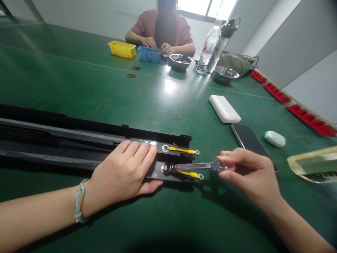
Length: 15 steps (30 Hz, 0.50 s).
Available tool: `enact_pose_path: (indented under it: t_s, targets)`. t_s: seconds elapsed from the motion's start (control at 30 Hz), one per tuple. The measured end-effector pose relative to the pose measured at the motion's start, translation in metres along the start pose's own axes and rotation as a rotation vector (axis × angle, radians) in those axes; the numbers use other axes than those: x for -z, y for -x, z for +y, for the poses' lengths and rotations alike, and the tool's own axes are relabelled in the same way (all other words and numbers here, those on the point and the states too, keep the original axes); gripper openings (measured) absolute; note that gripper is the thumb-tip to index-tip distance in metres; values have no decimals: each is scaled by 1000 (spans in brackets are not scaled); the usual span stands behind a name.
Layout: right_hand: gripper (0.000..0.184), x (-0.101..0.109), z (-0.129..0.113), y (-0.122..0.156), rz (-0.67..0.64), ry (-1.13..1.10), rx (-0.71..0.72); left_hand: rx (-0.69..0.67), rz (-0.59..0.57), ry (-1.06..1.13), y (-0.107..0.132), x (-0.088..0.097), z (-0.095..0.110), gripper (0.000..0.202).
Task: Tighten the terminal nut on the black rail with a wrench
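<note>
Two long black metal channels (79,154) lie side by side on the green table. My left hand (125,170) is wrapped over their right ends, fingers across the top and thumb along the near side. A shiny combination wrench (193,166) is pinched by its open-jaw end between the thumb and fingers of my right hand (247,172). The wrench's ring end sits around a nut (165,168) on the nearer channel. Beneath the wrench, a yellow wire with ring terminals (188,173) sticks out past the channel's end. A second yellow wire (181,150) is fixed to the farther channel.
Across the table (92,84) sits a person (160,35) with a yellow bin (121,50), a blue bin (149,54) and a metal bowl (180,62). Bottles (209,49) stand nearby. A white power bank (224,109), phone (250,140) and small case (275,138) lie to the right.
</note>
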State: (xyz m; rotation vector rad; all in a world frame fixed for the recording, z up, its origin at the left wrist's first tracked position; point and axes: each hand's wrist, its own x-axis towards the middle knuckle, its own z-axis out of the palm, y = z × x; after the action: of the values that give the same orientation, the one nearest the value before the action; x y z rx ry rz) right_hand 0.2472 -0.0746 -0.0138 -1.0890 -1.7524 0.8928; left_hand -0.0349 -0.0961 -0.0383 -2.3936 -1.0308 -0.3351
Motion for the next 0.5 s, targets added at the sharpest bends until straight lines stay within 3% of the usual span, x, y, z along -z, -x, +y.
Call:
enact_pose_path:
  t_s: [0.23,0.5]
  targets:
    - [16,0,2,8,-152,-159,119,1,-5,-3,-1,-2,-1,62]
    - [19,-4,1,9,-213,-175,175,6,2,-3,-4,-4,0,62]
